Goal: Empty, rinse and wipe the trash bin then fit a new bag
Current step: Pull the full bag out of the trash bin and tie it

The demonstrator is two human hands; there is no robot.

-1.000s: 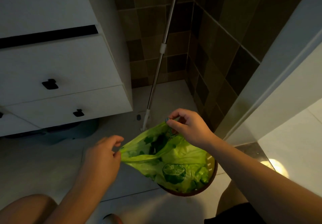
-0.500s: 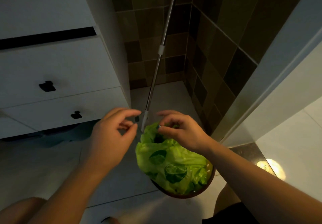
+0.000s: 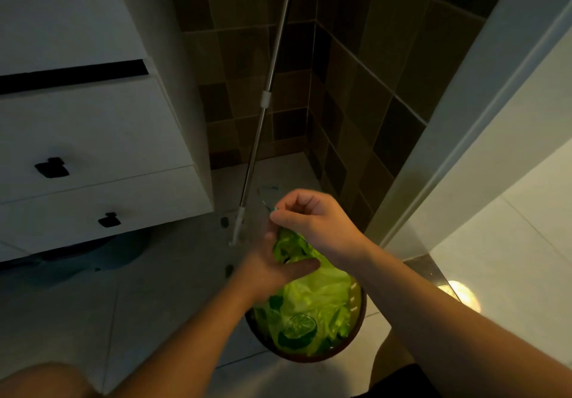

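Both hands (image 3: 297, 243) grip the green bag's (image 3: 312, 298) gathered neck above the bin (image 3: 360, 320)

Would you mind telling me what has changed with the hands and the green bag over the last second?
The bag's mouth, stretched wide a second ago, is now bunched together above the bin. The left hand let go of the left edge, moved right and now holds the gathered neck from below. The right hand kept its pinch on the top, now curled over it. The bag remains in the bin; the mop pole and drawers are unchanged.
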